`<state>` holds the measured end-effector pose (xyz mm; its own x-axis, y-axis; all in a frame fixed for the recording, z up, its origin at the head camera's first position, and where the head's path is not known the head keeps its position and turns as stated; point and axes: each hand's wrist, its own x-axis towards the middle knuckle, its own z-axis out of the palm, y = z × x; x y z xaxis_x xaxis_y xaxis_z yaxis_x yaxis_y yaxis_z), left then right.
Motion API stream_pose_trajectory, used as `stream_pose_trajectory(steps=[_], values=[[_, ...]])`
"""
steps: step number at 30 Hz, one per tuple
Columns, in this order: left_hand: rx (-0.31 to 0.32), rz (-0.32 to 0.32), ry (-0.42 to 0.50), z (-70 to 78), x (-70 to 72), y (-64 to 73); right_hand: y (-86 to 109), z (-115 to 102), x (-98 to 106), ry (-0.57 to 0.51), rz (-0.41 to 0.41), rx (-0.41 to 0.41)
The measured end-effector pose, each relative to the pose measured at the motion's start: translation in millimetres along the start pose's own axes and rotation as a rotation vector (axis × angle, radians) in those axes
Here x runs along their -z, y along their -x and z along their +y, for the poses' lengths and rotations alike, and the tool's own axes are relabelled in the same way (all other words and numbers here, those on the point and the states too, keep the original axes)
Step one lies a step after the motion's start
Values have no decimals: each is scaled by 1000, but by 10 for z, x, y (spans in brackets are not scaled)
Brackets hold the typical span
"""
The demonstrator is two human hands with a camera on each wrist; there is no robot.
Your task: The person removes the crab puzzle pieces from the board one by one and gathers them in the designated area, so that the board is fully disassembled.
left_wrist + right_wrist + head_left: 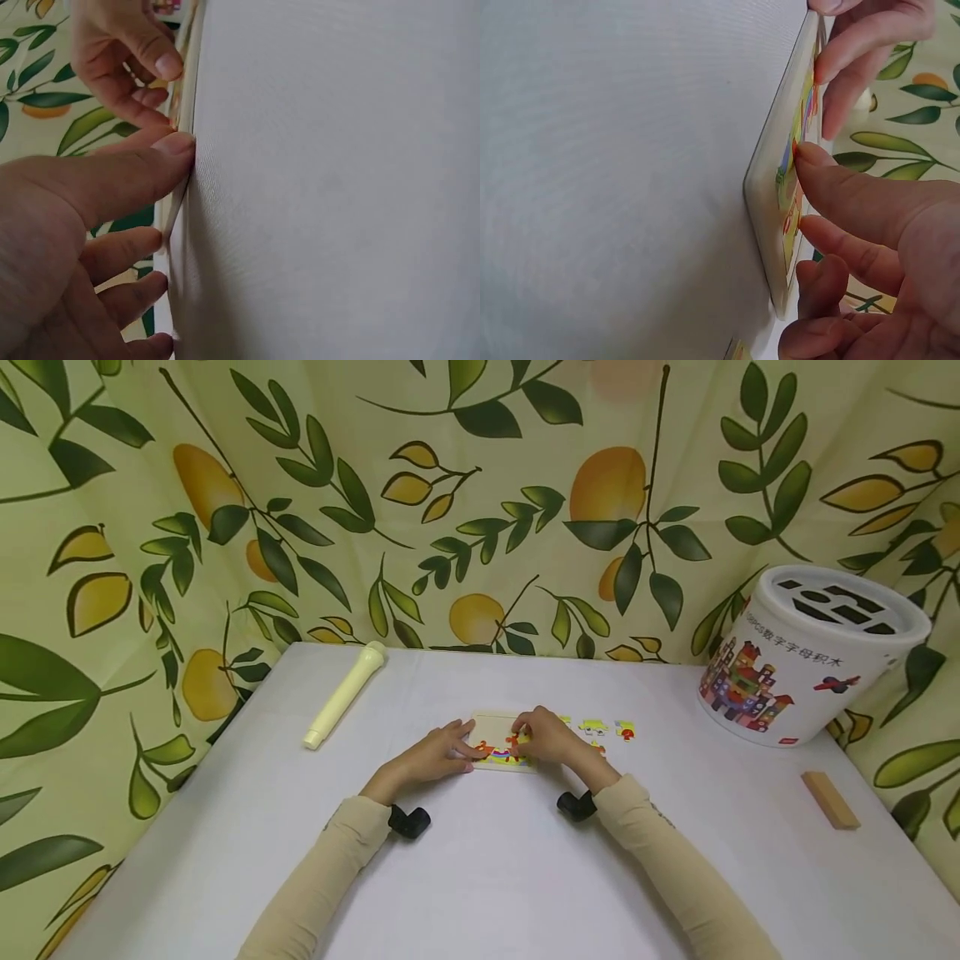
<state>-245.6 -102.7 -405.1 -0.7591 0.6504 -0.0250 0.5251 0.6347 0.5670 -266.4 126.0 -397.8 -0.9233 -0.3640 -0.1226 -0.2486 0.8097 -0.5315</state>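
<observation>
A small wooden puzzle board (491, 724) lies on the white table, its nearer part filled with colourful pieces and its far left part bare wood. My left hand (431, 755) holds the board at its left side, thumb at the near edge and index finger over the pieces. From the right, my right hand (551, 737) pinches a puzzle piece (799, 196) between thumb and index fingertips, right at the board's surface. Its other fingers are curled in the right wrist view. Several loose puzzle pieces (592, 727) lie just right of the board, partly hidden by the right hand.
A pale yellow tube-shaped stick (345, 695) lies at the back left of the white table (480, 860). At the back right stands a big white bucket (810, 652) with a slotted lid. A wooden block (830, 800) lies near the right edge. A patterned curtain (480, 527) hangs behind.
</observation>
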Motion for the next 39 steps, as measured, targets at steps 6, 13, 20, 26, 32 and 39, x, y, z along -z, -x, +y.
stream_pose_trajectory(steps=[6,13,20,26,32,39], values=[[-51,57,1,83,-2,-49,14,18,-16,3,32,36],[-145,-38,-9,125,-54,-149,30,32,-36,-24,59,87],[-188,-88,-69,150,-88,-193,60,73,-8,-107,61,117],[-196,-112,-128,172,-89,-174,95,159,47,-165,91,182],[-175,-135,-106,139,-97,-163,124,225,82,-235,81,136],[-178,-142,-92,138,-96,-158,147,294,118,-349,123,33]])
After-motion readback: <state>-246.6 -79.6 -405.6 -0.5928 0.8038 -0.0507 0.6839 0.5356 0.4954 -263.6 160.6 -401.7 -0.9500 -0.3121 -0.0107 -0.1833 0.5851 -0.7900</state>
